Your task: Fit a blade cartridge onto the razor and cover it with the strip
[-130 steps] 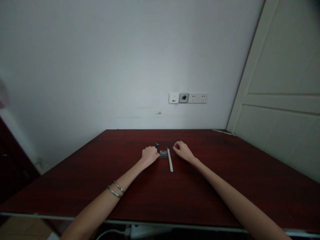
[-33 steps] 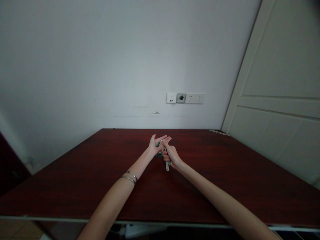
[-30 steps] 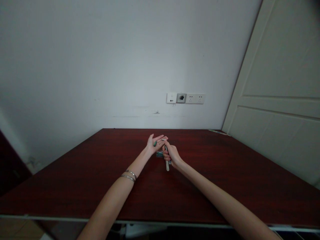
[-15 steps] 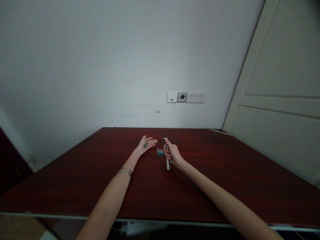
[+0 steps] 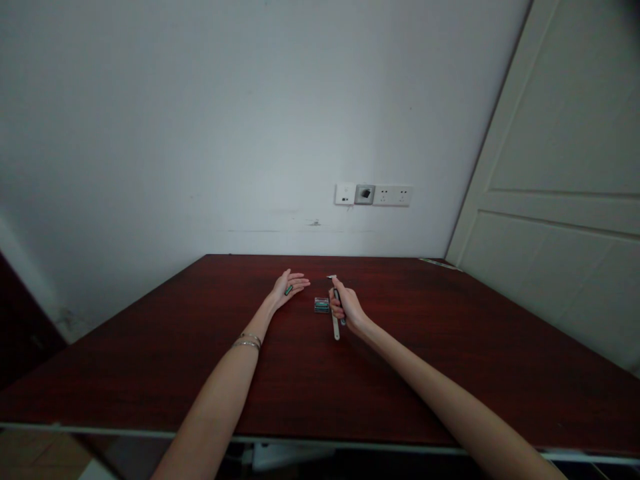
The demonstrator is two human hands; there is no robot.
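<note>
1. Green and dark, a small oblong piece rests on the upturned palm of the person's left hand, its long axis running roughly from two o'clock to eight, with twelve toward the wall.
2. From the right hand that piece lies well apart, at about ten o'clock; from the pale head of the tool in that hand, it sits between eight and nine. The left hand is the nearer one, being directly under it.
3. Left fingers are stretched out and uncurled, pointing about two o'clock; they cradle the piece without gripping it.
4. Right fingers are clenched around a dark-handled tool, razor-like in outline, its thumb laid toward the head. The handle slants from between eleven and twelve to between five and six.
5. Just beside the right fist, at nine o'clock, sits a clear, hard-looking, plastic-like box with greenish bars showing inside; I can't count them from where I stand.
6. Under or beside the fist runs a flat, whitish strip, straight, round-ended, with a small hole at its six o'clock end. Whether the hand touches it, I cannot tell.
7. Dark red, wood-grained tabletop spreads beneath everything, faintly glossy; two silvery bracelets ring the left wrist.
</note>
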